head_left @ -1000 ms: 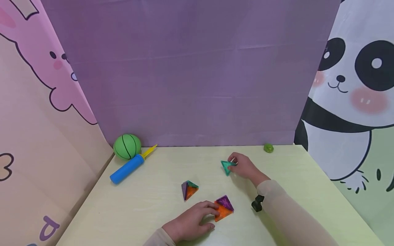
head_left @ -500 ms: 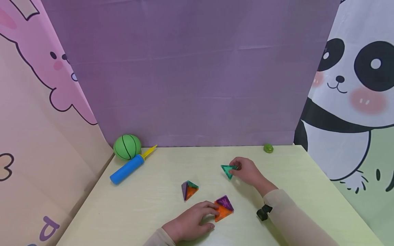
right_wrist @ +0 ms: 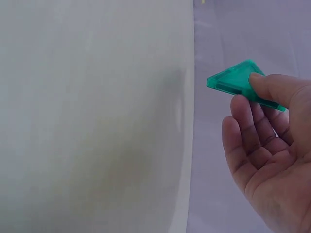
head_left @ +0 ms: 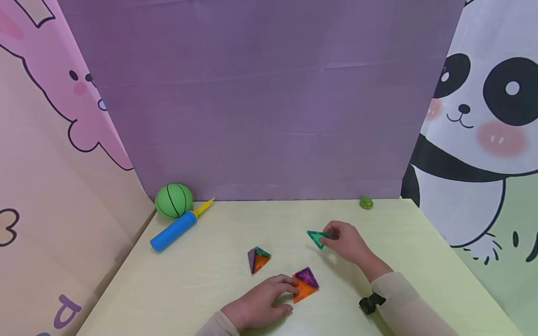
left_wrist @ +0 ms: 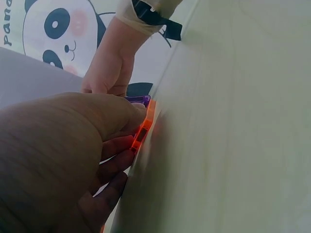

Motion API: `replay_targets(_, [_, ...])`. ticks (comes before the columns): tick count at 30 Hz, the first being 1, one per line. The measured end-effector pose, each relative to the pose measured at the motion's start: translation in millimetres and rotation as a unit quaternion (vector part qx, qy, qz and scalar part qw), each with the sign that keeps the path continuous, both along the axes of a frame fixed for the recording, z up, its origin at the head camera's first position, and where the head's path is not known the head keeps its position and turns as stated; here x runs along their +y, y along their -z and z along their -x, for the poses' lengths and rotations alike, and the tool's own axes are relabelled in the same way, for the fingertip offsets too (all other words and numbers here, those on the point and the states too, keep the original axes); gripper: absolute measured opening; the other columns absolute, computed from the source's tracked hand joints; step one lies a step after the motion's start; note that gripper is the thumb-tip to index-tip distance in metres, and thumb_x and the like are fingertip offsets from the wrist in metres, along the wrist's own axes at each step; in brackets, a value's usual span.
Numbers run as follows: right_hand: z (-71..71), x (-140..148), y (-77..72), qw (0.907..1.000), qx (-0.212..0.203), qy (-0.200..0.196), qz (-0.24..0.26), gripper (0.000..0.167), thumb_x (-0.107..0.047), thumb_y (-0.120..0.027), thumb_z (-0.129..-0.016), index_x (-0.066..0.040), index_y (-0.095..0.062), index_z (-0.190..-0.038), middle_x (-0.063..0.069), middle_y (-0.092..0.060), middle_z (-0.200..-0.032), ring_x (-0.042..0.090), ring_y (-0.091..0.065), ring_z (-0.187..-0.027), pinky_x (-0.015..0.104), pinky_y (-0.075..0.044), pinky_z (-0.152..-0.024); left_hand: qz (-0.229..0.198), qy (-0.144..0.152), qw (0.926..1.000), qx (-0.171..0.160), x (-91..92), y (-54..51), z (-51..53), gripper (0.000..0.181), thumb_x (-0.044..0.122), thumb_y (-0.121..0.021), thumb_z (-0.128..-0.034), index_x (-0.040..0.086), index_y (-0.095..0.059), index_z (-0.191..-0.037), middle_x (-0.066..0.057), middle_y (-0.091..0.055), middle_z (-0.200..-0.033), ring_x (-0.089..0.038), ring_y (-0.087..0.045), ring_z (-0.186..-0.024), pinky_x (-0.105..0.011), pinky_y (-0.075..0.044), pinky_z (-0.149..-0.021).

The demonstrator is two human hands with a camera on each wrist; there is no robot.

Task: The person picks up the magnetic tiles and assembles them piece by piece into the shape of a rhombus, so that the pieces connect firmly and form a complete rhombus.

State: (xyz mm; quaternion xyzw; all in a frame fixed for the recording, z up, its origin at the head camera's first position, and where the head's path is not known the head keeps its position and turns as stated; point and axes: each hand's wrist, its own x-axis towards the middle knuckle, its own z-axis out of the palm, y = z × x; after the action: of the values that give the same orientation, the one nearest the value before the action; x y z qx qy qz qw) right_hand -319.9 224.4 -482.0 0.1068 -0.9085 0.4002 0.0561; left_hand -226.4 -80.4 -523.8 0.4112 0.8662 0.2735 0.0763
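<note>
Low at the front, my left hand [head_left: 265, 301] rests its fingertips on the left edge of an orange triangular magnetic tile [head_left: 304, 292], its thumb apart from it in the head view. A purple tile [head_left: 308, 277] joins the orange one along its far side. In the left wrist view, my left hand [left_wrist: 73, 141] partly hides the orange tile [left_wrist: 145, 127]. My right hand [head_left: 345, 240] pinches a green triangular magnetic tile [head_left: 316, 238] above the table. The right wrist view shows the thumb on the face of the green tile [right_wrist: 238, 80], fingers beneath.
A small pyramid of purple, green and orange tiles [head_left: 258, 260] stands left of centre. Towards the back left are a green ball [head_left: 173, 200] and a blue pump with a yellow nozzle [head_left: 174, 232]. A small green round object [head_left: 366, 202] lies near the back edge.
My right hand, holding the green tile, has come nearer and slightly to the right, and the tile has tilted a little. My left hand and the orange and purple tiles have stayed put.
</note>
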Motion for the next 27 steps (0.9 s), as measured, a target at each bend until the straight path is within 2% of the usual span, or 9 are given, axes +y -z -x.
replay_targets(7, [-12.7, 3.4, -2.7, 1.0, 0.0, 0.0, 0.008, 0.015, -0.019, -0.081, -0.093, -0.014, -0.068, -0.099, 0.0, -0.066, -0.087, 0.022, -0.058, -0.08, 0.034, -0.052, -0.068, -0.004, -0.001, 0.9999, -0.01, 0.5, -1.1, -0.6, 0.036, 0.032, -0.067, -0.1038, 0.023, -0.067, -0.139, 0.015, -0.05, -0.15, -0.01, -0.047, -0.14, -0.035, -0.041, -0.117])
replay_targets(16, [-30.9, 8.6, -1.0, 0.9996, 0.006, -0.007, 0.026, 0.016, -0.009, -0.079, -0.093, -0.013, -0.068, -0.104, 0.0, -0.07, -0.092, 0.02, -0.065, -0.082, 0.031, -0.057, -0.069, 0.002, -0.01, 0.9997, -0.021, 1.2, -0.6, 0.1, 0.036, 0.033, -0.069, -0.103, 0.025, -0.067, -0.139, 0.017, -0.05, -0.149, -0.008, -0.047, -0.139, -0.035, -0.041, -0.117])
replay_targets(27, [-53.8, 9.1, -9.0, 0.9988, 0.011, 0.0, 0.047, 0.013, -0.01, -0.079, -0.094, -0.014, -0.071, -0.103, -0.001, -0.072, -0.091, 0.019, -0.067, -0.083, 0.028, -0.058, -0.073, 0.005, -0.011, 0.9998, -0.013, 1.2, -0.8, 0.7, 0.041, 0.033, -0.068, -0.1031, 0.022, -0.064, -0.142, 0.016, -0.049, -0.151, -0.009, -0.046, -0.141, -0.034, -0.04, -0.117])
